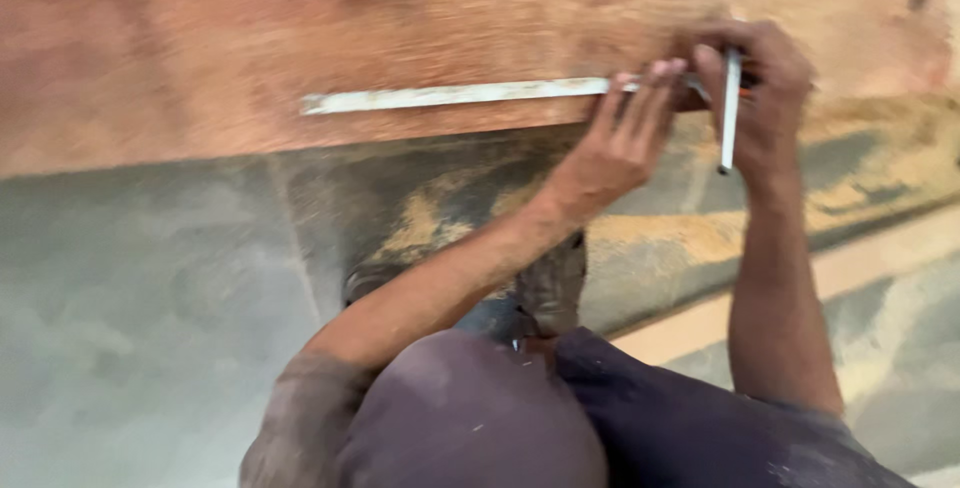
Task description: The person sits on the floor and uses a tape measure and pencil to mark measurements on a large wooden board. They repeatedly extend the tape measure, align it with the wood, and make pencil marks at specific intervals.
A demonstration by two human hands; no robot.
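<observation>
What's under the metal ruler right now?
The metal ruler lies flat on the reddish wooden board. The left hand covers its right end, beside the right hand, so any marking there is hidden.
</observation>
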